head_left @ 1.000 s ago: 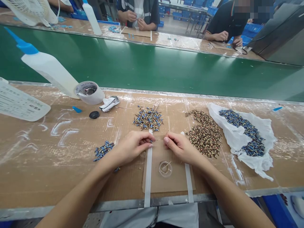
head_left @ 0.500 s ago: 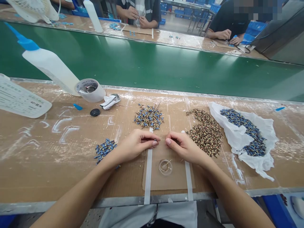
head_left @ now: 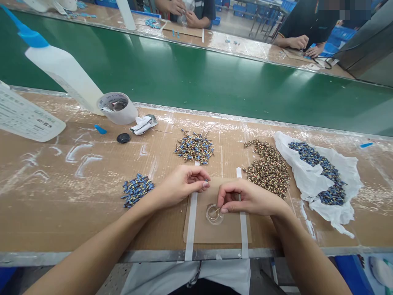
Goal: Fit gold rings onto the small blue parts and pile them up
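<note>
Seen from the person's head, both bare hands work near the front edge of the worktop [head_left: 46,196]. The left hand [head_left: 182,184] curls with its fingertips [head_left: 205,182] drawn together, perhaps pinching something too small to make out. The right hand [head_left: 245,198] hangs over a small clear round dish [head_left: 214,214], thumb and fingers close together just above the rim; whether they grip anything cannot be told. The dish sits on a brown cardboard sheet [head_left: 215,233], fixed by white tape strips [head_left: 192,217], apparently to stop it sliding. Seemingly placed for easy reach are a heap of blue-and-gold small parts [head_left: 194,149] straight ahead, a smaller blue heap [head_left: 136,189] to the left, a brown-gold heap of rings [head_left: 267,170] to the right, and blue parts on a crumpled white plastic sheet [head_left: 346,172].
</note>
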A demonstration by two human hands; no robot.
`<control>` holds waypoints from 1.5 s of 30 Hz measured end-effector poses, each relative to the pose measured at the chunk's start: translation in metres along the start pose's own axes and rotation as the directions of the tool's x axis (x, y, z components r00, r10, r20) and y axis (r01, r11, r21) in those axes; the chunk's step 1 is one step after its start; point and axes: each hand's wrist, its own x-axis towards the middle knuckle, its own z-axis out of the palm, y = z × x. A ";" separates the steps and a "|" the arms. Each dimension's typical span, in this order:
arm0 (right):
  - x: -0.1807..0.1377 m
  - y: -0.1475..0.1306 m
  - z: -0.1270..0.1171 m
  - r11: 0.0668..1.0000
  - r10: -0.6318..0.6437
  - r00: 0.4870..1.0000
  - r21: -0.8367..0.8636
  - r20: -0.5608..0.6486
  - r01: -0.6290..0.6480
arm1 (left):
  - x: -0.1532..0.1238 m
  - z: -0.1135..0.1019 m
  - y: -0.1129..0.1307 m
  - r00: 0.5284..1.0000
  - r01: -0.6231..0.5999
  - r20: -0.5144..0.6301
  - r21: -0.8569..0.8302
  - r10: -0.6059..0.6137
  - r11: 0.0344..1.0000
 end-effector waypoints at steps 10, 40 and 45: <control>0.004 -0.004 0.008 0.993 -0.095 0.987 -0.080 -0.132 0.085 | 0.003 0.000 -0.003 1.000 0.001 -0.018 0.050 0.000 0.999; 0.002 0.000 0.011 0.993 -0.118 0.732 -0.060 -0.671 0.105 | 0.003 0.012 0.002 0.999 -0.031 -0.027 0.116 0.034 0.993; 0.003 0.001 0.010 0.991 -0.134 0.736 -0.112 -0.664 0.079 | 0.004 0.013 -0.001 0.998 -0.050 -0.038 0.097 0.054 0.994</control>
